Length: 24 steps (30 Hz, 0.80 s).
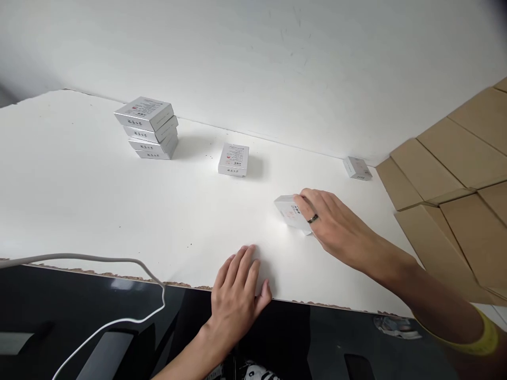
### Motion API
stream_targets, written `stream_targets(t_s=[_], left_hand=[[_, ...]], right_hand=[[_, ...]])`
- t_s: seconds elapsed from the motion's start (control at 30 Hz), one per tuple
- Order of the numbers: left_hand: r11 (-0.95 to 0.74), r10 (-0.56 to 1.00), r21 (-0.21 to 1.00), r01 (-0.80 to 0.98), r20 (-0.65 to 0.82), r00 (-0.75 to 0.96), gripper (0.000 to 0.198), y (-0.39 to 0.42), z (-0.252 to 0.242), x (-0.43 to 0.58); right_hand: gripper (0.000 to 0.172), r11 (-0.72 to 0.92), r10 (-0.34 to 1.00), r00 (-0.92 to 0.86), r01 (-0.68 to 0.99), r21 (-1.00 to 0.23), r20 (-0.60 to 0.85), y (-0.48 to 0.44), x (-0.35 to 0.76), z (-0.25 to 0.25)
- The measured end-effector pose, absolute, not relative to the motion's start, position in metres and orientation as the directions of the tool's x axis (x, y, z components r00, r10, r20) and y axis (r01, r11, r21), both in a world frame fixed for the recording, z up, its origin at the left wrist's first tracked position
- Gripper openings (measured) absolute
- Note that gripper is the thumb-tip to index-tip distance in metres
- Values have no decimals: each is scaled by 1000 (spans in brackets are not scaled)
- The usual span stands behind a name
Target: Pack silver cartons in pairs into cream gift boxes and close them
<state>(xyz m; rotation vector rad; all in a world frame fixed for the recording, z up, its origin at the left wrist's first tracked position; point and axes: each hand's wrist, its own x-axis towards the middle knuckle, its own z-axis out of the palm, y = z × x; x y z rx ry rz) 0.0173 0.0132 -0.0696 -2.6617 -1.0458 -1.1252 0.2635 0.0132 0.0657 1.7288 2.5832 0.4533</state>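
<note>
My right hand point(322, 219), with a dark ring on one finger, is closed round a small silver-white box point(291, 212) printed with dark and reddish marks. The box looks tilted on the white table, partly covered by my fingers. My left hand point(237, 290) rests palm down at the table's front edge, fingers stretched out, holding nothing. Further back lies a similar box point(233, 159), seemingly with another beneath it. To the left stands a stack of several such boxes point(146, 129), slightly askew. One more box point(357, 168) sits by the wall on the right.
Brown cardboard point(455, 169) in folded pieces lines the right side. A white cable point(119, 259) loops over the table's chipped front edge at left. A white wall point(253, 63) rises behind the table point(99, 211).
</note>
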Motion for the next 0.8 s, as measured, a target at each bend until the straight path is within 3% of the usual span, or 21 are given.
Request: stream_targets(t_s=[0.13, 0.33, 0.5, 0.63, 0.8], left_hand=[[-759, 575, 192, 622, 645, 503, 21, 12, -68, 17], [-737, 598, 222, 638, 654, 464, 24, 8, -72, 20], [-722, 621, 237, 650, 636, 458, 25, 5, -72, 18], [-720, 628, 247, 648, 629, 458, 24, 3, -71, 18], [-712, 626, 247, 657, 646, 436, 23, 3, -74, 19]], right_hand=[[69, 433, 859, -476, 872, 227, 187, 27, 264, 65], [74, 438, 803, -498, 865, 244, 326, 114, 268, 67], [88, 504, 761, -586, 804, 315, 278, 195, 235, 59], [82, 576, 731, -654, 744, 340, 193, 218, 216, 46], [75, 583, 723, -665, 732, 352, 187, 219, 215, 37]])
